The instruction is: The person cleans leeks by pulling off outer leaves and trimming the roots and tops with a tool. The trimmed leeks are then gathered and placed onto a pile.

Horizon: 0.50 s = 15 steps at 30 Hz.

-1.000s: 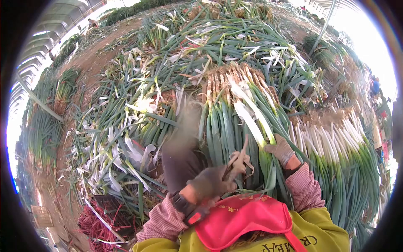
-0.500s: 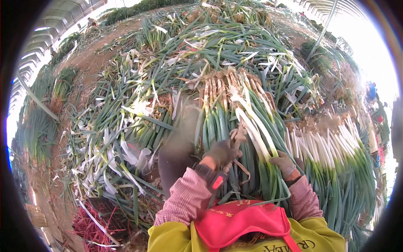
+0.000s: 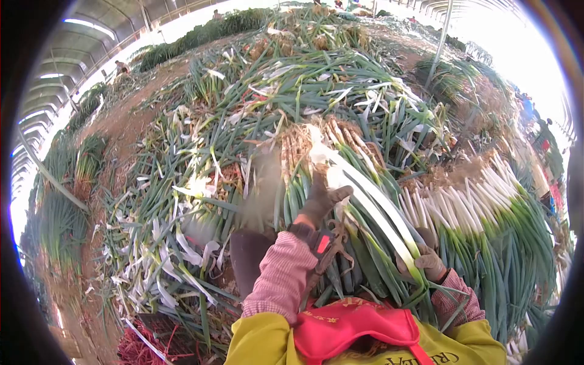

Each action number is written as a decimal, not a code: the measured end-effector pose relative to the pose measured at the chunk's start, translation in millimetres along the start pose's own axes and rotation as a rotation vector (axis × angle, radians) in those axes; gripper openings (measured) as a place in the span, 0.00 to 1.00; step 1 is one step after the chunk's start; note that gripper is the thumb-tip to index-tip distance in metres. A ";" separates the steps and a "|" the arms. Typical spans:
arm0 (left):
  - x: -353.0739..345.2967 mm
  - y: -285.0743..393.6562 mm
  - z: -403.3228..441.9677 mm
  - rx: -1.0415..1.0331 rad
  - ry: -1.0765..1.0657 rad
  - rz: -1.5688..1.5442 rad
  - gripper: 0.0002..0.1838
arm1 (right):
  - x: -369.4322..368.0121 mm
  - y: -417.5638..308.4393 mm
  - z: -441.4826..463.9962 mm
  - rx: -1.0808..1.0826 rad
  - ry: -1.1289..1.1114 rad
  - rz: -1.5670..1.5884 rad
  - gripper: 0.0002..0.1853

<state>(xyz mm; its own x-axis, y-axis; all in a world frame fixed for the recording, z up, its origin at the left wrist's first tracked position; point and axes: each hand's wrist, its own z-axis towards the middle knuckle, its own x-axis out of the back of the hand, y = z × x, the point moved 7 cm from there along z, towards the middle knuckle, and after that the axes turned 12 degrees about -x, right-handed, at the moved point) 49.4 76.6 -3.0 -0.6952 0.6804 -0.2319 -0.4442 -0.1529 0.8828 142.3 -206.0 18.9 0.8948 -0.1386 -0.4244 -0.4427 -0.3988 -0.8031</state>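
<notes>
My right hand [image 3: 429,265], in a grey glove, is closed around the green part of a few long green onions [image 3: 372,193]. Their white stalks slant up and left towards the roots. My left hand [image 3: 321,202], in a dark glove, reaches over unpeeled green onions [image 3: 298,161], with its thumb out to the side and fingers pointing forward near the root ends. What its fingertips touch is not clear. A brownish strap-like thing [image 3: 338,248] hangs by my left wrist, beside a dark band with a red patch [image 3: 323,243].
Peeled green onions [image 3: 468,204] lie in a row at right, roots away from me. Stripped leaves [image 3: 182,201] cover the ground at left and ahead. A bundle of red ties [image 3: 149,347] lies at lower left. Metal poles [image 3: 439,45] stand farther off.
My left hand has moved forward towards the root ends, its thumb now spread. My right hand has shifted down and slightly right with the green onions. The view has tilted up.
</notes>
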 end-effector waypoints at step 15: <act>-28.0 94.7 104.0 -0.129 -0.348 1.080 0.25 | -20.6 -40.4 -53.5 -0.031 0.093 0.048 0.15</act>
<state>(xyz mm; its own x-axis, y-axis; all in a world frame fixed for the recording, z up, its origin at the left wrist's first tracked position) 85.5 117.6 129.6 -0.5636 0.3073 0.7668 0.2222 -0.8376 0.4990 144.9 -235.6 82.5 0.8749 -0.2410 -0.4200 -0.4842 -0.4171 -0.7691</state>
